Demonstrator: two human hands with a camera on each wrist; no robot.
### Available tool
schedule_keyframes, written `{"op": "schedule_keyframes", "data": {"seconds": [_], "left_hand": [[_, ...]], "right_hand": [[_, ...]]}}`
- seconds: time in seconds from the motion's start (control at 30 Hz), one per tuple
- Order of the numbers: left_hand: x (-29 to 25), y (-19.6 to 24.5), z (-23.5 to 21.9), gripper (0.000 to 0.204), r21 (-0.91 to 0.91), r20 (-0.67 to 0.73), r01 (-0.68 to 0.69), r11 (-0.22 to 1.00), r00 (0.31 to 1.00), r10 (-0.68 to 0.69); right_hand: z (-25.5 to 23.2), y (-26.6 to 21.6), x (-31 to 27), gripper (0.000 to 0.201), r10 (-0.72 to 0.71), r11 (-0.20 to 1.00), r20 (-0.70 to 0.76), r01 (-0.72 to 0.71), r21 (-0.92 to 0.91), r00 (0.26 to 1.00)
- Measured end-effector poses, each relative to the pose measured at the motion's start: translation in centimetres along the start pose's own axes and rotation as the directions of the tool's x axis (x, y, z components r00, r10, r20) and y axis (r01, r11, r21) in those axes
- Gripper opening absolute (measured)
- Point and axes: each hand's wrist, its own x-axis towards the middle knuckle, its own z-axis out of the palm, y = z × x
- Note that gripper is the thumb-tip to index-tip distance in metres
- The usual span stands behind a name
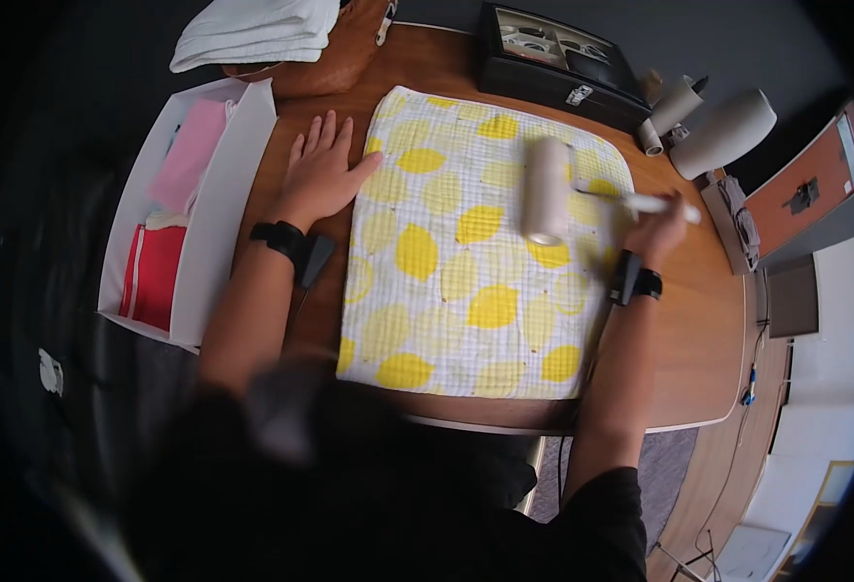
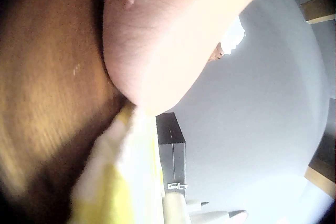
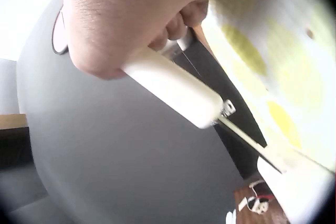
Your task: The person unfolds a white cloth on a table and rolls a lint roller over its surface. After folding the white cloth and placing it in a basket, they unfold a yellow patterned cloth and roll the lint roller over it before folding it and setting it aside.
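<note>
A white cloth with yellow lemons [image 1: 458, 276] lies flat on the wooden table. My left hand [image 1: 322, 173] rests with fingers spread at its upper left edge, thumb on the fabric; the left wrist view shows the heel of this hand [image 2: 152, 40] against the table. My right hand [image 1: 658, 233] grips the white handle of a lint roller [image 1: 545, 191], whose blurred roll is on the right part of the cloth. In the right wrist view, fingers of the right hand [image 3: 131, 19] are curled round the handle [image 3: 176, 88].
A white box [image 1: 215, 242] with pink and red folded fabric is at the left. Folded white cloths [image 1: 257, 34] lie on a brown bag at the back left. A black case [image 1: 563, 68], an upright roll and a white cylinder [image 1: 725, 134] stand along the back right.
</note>
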Motion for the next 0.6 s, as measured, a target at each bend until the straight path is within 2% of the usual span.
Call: {"op": "schedule_keyframes", "data": {"seconds": [0.07,0.17,0.23,0.27,0.3,0.37,0.43,0.5,0.6], "left_hand": [[0.0,-0.1,0.0,0.096,0.0,0.003,0.008,1.0,1.0,-0.008],[0.1,-0.1,0.1,0.097,0.007,0.008,0.011,1.0,1.0,-0.011],[0.2,0.0,0.0,0.098,0.025,0.014,0.002,1.0,1.0,-0.003],[0.3,0.1,-0.1,0.098,0.018,0.018,-0.004,1.0,1.0,0.003],[0.3,0.1,0.0,0.098,0.02,0.021,-0.007,1.0,1.0,0.006],[0.1,-0.2,-0.1,0.098,-0.001,0.016,-0.014,1.0,1.0,0.014],[0.2,0.2,-0.4,0.097,0.009,0.037,-0.004,1.0,0.999,0.004],[0.2,0.6,-0.2,0.097,-0.016,0.039,-0.01,1.0,0.999,0.011],[0.0,0.4,-0.7,0.097,-0.029,0.045,0.003,1.0,0.999,-0.001]], "right_hand": [[-1.4,-1.8,0.9,0.025,-0.103,0.995,-0.156,0.102,-0.013,0.982],[-1.0,-2.8,-0.3,0.027,-0.075,0.997,-0.203,0.078,0.005,0.976],[-0.5,-1.4,-0.6,0.028,-0.029,1.0,-0.005,0.029,-0.01,1.0],[1.0,-1.7,-2.3,0.028,0.07,0.996,0.089,-0.065,-0.057,0.994],[2.2,-1.9,-4.4,0.03,0.136,0.988,0.27,-0.11,-0.107,0.953],[4.0,-1.2,-6.6,0.037,0.3,0.94,0.521,-0.153,-0.307,0.799],[5.2,-1.8,-8.8,0.038,0.343,0.822,0.554,0.043,-0.568,0.758],[5.9,-1.9,-10.0,0.036,0.322,0.89,0.581,-0.031,-0.454,0.747],[4.9,-0.7,-7.8,0.028,0.191,0.94,0.433,-0.037,-0.339,0.881]]}}
